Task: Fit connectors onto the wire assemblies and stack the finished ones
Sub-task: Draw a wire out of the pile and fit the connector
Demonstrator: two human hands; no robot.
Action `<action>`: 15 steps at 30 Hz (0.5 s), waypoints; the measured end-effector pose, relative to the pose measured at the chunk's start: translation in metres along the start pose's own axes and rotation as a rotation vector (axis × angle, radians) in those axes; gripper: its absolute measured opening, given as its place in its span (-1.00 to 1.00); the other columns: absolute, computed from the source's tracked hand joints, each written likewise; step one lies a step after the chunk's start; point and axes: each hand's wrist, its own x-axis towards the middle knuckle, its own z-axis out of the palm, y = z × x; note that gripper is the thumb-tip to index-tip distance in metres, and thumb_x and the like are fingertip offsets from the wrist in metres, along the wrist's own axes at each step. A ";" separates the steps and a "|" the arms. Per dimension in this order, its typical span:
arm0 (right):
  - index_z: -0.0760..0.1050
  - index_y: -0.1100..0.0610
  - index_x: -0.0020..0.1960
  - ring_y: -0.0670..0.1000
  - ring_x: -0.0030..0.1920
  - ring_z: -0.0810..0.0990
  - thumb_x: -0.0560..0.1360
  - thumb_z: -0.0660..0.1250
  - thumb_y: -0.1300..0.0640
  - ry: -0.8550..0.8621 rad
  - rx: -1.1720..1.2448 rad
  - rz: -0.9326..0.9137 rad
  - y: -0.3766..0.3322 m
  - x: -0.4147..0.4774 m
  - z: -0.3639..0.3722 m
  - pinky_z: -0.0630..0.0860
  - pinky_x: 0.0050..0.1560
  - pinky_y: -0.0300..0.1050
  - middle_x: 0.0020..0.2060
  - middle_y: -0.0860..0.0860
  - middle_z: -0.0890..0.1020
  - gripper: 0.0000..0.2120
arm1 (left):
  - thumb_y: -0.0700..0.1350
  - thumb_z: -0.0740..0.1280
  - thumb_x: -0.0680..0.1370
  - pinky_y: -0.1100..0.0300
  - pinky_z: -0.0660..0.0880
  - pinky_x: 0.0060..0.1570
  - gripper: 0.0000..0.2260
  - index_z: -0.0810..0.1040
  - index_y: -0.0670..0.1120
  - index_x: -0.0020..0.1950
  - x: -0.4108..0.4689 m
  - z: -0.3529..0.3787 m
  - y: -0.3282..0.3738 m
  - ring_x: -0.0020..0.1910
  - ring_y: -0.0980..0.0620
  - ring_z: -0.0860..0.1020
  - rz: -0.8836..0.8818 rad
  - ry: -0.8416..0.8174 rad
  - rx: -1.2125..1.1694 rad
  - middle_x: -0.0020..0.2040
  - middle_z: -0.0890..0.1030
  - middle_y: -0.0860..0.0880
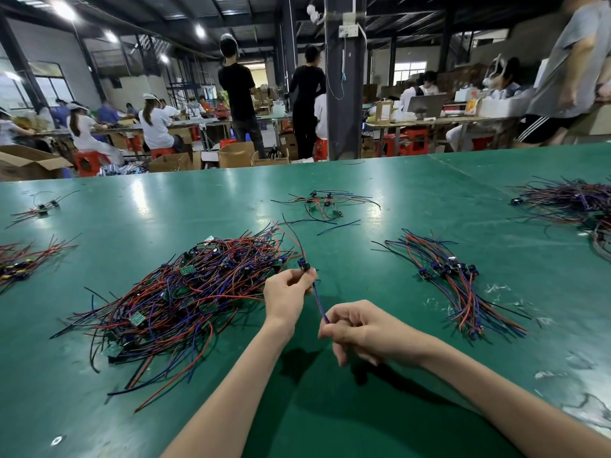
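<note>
My left hand (288, 294) pinches a wire assembly just below its small black connector (304, 266); red and black leads arc up from it. The assembly's blue wire (319, 304) runs down to my right hand (358, 332), which pinches its lower end between thumb and forefinger. A large tangled heap of red, blue and black wire assemblies (185, 292) with small green boards lies left of my hands. To the right, a tidy stack of assemblies (453, 276) lies with connectors side by side.
The green table (330, 408) holds more wire bundles: a small cluster (325, 203) at the back middle, a heap (575, 203) far right, bundles (23, 262) at the left edge. Scraps (499, 289) litter the right side. People work at benches beyond.
</note>
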 end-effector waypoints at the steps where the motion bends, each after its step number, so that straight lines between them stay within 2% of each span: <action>1: 0.49 0.16 -0.04 -0.10 -0.65 0.27 0.59 0.26 0.07 -0.038 0.011 0.021 0.000 0.000 -0.006 0.19 -0.65 -0.28 -0.33 0.02 0.67 -0.84 | -0.18 0.44 0.48 0.31 0.52 -0.28 -0.87 0.63 -0.15 -0.27 -0.001 0.001 0.001 -0.41 0.14 0.51 -0.022 -0.016 -0.053 -0.40 0.61 0.03; 3: 0.54 0.17 -0.04 -0.08 -0.64 0.27 0.53 0.26 -0.13 -0.040 0.029 0.085 0.000 -0.001 -0.018 0.17 -0.63 -0.27 -0.23 0.09 0.70 -0.65 | -0.22 0.42 0.48 0.40 0.46 -0.37 -0.87 0.63 -0.18 -0.28 -0.004 0.002 0.004 -0.45 0.18 0.49 -0.075 -0.053 -0.168 -0.42 0.60 0.05; 5: 0.58 0.17 -0.06 -0.07 -0.66 0.26 0.48 0.21 -0.30 0.026 0.046 0.159 0.000 0.001 -0.028 0.14 -0.63 -0.31 -0.22 0.13 0.70 -0.48 | -0.24 0.41 0.49 0.37 0.49 -0.34 -0.87 0.62 -0.19 -0.27 -0.007 0.004 0.007 -0.43 0.15 0.50 -0.129 -0.106 -0.273 -0.40 0.62 0.02; 7: 0.60 0.16 -0.11 -0.08 -0.67 0.26 0.41 0.22 -0.34 0.144 0.059 0.180 0.002 0.004 -0.032 0.13 -0.65 -0.34 -0.25 0.12 0.70 -0.45 | -0.24 0.41 0.48 0.32 0.52 -0.27 -0.85 0.62 -0.17 -0.30 -0.011 0.008 0.010 -0.40 0.11 0.48 -0.157 -0.163 -0.317 -0.38 0.62 0.00; 10: 0.59 0.19 -0.10 -0.11 -0.66 0.26 0.40 0.33 -0.19 0.323 0.088 0.140 0.009 0.009 -0.028 0.11 -0.64 -0.35 -0.29 0.12 0.66 -0.58 | -0.25 0.42 0.47 0.28 0.53 -0.25 -0.76 0.64 -0.12 -0.41 -0.019 0.014 0.012 -0.40 0.08 0.48 -0.164 -0.230 -0.340 -0.37 0.62 -0.03; 13: 0.58 0.32 -0.09 -0.10 -0.64 0.26 0.50 0.37 0.05 0.419 0.042 0.054 0.013 0.012 -0.020 0.13 -0.65 -0.32 -0.27 0.33 0.56 -0.71 | -0.25 0.42 0.46 0.26 0.56 -0.32 -0.77 0.64 -0.13 -0.41 -0.026 0.019 0.013 -0.41 0.07 0.51 -0.154 -0.280 -0.357 -0.36 0.62 -0.05; 15: 0.55 0.38 -0.14 -0.09 -0.64 0.28 0.50 0.38 0.14 0.456 0.039 0.022 0.013 0.013 -0.017 0.16 -0.65 -0.31 -0.33 0.29 0.56 -0.74 | -0.26 0.42 0.46 0.25 0.56 -0.35 -0.77 0.64 -0.13 -0.41 -0.028 0.020 0.013 -0.41 0.06 0.51 -0.151 -0.284 -0.366 -0.36 0.61 -0.05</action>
